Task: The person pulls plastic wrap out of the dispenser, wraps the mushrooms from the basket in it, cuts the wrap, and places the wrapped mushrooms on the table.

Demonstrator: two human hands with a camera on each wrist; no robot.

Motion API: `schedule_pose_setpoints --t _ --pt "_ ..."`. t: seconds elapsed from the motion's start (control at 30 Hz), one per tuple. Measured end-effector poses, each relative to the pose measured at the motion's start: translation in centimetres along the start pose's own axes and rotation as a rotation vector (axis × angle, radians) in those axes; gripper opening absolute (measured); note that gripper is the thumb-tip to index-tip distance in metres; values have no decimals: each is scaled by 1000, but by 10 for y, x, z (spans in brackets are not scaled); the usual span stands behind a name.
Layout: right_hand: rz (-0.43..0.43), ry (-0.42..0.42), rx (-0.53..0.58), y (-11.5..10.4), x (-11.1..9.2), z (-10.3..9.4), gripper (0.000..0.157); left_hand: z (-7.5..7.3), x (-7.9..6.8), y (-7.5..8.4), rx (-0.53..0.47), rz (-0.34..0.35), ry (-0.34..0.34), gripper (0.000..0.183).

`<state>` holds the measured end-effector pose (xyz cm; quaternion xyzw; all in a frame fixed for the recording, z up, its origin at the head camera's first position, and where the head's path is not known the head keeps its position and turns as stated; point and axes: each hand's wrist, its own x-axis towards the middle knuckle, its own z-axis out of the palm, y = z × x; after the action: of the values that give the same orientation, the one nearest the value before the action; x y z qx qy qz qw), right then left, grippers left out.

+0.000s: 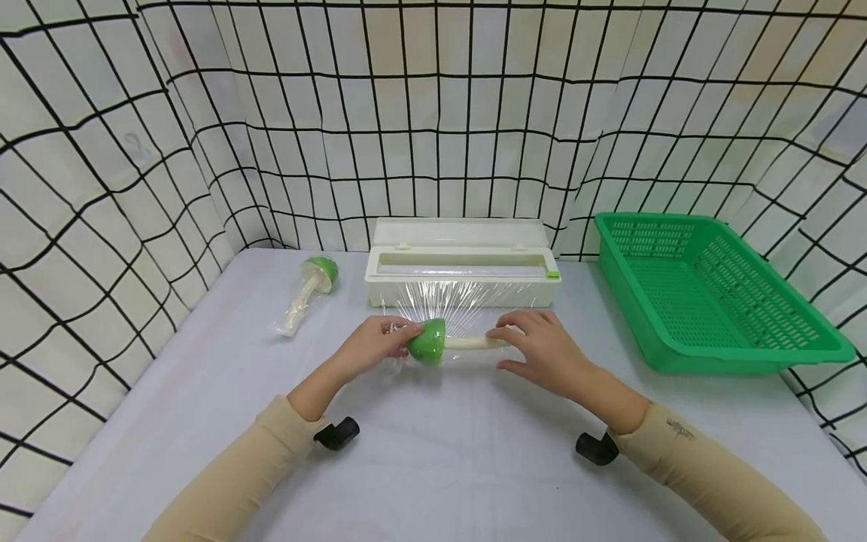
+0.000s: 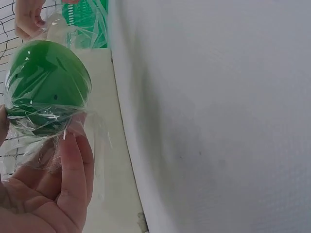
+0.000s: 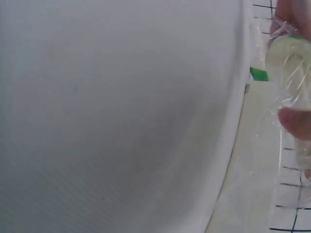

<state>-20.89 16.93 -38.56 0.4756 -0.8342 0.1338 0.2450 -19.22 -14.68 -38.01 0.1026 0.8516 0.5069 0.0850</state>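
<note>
A toy mushroom with a green cap (image 1: 427, 343) and a pale stem (image 1: 467, 343) lies sideways over the table, partly covered by cling film (image 1: 436, 297) that stretches back to the white dispenser box (image 1: 460, 293). My left hand (image 1: 371, 348) grips the cap from the left, thumb on top. In the left wrist view, film clings around the green cap (image 2: 48, 77) and bunches at my fingers. At the stem's far end, my right hand (image 1: 542, 350) holds it with curved fingers above and the thumb below. The right wrist view shows its thumb (image 3: 295, 122) against the film-covered stem.
A second toy mushroom (image 1: 311, 290), wrapped in film, lies at the left. The dispenser's lid (image 1: 460, 232) is raised, showing the film roll (image 1: 460, 270). To the right stands a green plastic basket (image 1: 745, 357). Black wire mesh (image 1: 433, 105) encloses the table's back and sides.
</note>
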Motion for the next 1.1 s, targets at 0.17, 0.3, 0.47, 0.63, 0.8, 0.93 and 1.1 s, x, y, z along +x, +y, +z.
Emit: schedule_pose_setpoints --t 0.17,0.3,0.47,0.63,0.8,0.93,1.1 --pt "-23 68 6 6 4 8 39 -1 2 -1 53 -6 -13 42" --pt "-3 94 45 11 4 11 34 -3 2 -3 68 -24 -33 45" --pt "47 62 109 16 2 15 31 -10 3 -9 52 -18 -50 38" --pt "73 43 147 20 2 19 30 -18 0 -10 145 24 72 36" --pt "83 31 173 22 6 19 29 -20 -3 2 183 97 255 35" --pt "115 29 204 23 8 18 30 -16 -3 13 178 112 166 37" --pt "109 45 245 23 9 19 29 -9 1 12 176 72 43 57"
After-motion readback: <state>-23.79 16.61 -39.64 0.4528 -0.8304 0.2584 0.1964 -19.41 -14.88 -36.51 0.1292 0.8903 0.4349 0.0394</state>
